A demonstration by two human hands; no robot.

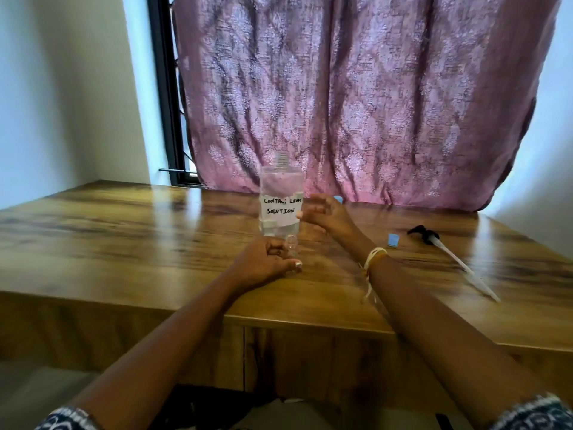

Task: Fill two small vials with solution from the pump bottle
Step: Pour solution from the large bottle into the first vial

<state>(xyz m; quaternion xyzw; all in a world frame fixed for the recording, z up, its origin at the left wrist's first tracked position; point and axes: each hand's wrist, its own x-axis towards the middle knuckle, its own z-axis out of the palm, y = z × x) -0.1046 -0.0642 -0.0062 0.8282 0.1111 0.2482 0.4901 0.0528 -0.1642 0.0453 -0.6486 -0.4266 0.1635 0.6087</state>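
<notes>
The left hand (266,262) rests on the table (124,243), fingers curled around a clear vial (291,245). Beyond, the right hand (322,212) is spread open just beside the uncapped bottle (280,203). The pump (446,252) lies well right.

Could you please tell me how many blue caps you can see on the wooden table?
2: one small blue cap lies right of the right wrist, near the black pump head; another blue cap peeks out behind the right hand, partly hidden.

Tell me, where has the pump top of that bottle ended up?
The pump top is off the bottle and lies on the wooden table, to the right of the right hand, beside a small blue cap.
</notes>
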